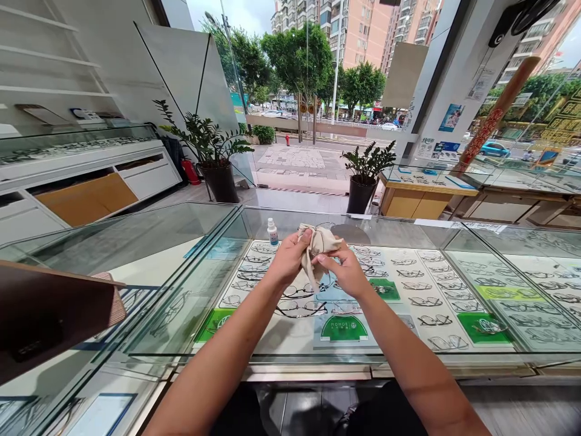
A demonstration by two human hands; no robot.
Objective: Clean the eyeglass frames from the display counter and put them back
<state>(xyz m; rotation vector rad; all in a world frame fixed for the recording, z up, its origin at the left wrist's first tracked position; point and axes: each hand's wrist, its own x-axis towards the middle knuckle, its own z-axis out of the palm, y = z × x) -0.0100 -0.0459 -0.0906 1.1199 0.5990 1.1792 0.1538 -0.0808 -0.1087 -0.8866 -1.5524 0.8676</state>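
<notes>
Across the frame's middle stretched the glass display case [254,360], rows of eyeglasses [424,301] inside. At centre, above it, the left hand [289,257] and right hand [347,269] pinched a bunched beige cloth [320,242]; a small bottle [272,232] stood just left.

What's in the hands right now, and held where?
A beige cloth, bunched up: the left hand pinches its left side, the right hand its right. Whether anything is wrapped inside can't be told.
</notes>
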